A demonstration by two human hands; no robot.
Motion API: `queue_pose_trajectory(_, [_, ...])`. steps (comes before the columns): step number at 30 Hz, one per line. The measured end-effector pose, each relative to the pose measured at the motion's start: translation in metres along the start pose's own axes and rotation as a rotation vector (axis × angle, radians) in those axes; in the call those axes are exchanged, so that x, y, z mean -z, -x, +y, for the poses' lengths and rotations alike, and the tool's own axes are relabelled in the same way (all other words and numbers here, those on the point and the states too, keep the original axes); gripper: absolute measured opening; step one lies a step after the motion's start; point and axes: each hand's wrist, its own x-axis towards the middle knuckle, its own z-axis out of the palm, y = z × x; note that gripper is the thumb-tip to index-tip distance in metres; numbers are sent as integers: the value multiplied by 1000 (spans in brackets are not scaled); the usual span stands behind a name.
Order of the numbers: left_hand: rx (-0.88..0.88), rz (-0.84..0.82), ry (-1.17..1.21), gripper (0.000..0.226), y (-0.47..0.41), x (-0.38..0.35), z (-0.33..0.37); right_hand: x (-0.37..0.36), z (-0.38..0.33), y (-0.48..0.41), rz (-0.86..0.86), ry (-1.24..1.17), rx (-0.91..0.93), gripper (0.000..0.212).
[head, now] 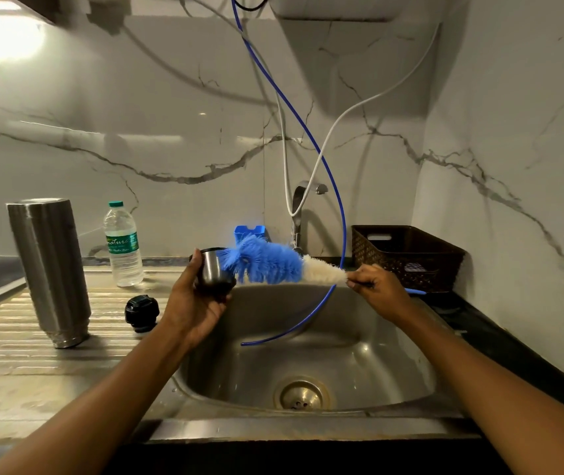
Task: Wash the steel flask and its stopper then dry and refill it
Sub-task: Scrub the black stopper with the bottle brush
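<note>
**Brushing the flask's small steel cup above the sink**

A small steel cup (210, 269) is gripped by the left hand (193, 303), thumb and fingers curled round its wall, with its mouth turned toward three o'clock. The blue tip of a bottle brush (267, 264) is set at that mouth. The brush is pinched by the right hand (376, 286) at the thin handle, just behind the white bristles. Both are held over the sink (359, 354), at twelve o'clock from its drain.

The steel flask (49, 269) is stood on the ribbed bench (6, 337) at nine o'clock from the sink, apparently mouth down. The black stopper (142, 311) is set between the flask and the sink, apart from both. A water bottle (123, 248) is placed at eleven o'clock, near the wall.

The flask is judged rigid, fairly heavy and tall, so it could be tipped easily. Its brushed wall is likely slippery once wet, so it is best taken round the middle of the body with a full wrap of the hand. The stopper is judged light and hard, and its knurled rim gives a sure hold. The brush bristles are soft and springy, so splashes are to be expected.
</note>
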Motion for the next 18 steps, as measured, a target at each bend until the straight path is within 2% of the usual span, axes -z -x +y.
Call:
queue_pose_trajectory(4, [15,-14,-7,37,1,-2,-1,-14,-12,-2,-38,-27,37,23])
queue_pose_trajectory(9, [30,1,-42,56,-3,2,3,0,8,1,11,7,-18,23])
queue_pose_trajectory(15, [61,-12,-40,54,1,-2,-6,-13,-7,-2,-30,-19,63,24])
queue_pose_trajectory(18, [55,-19,-16,53,0,-1,-1,-3,7,-1,4,6,10,24])
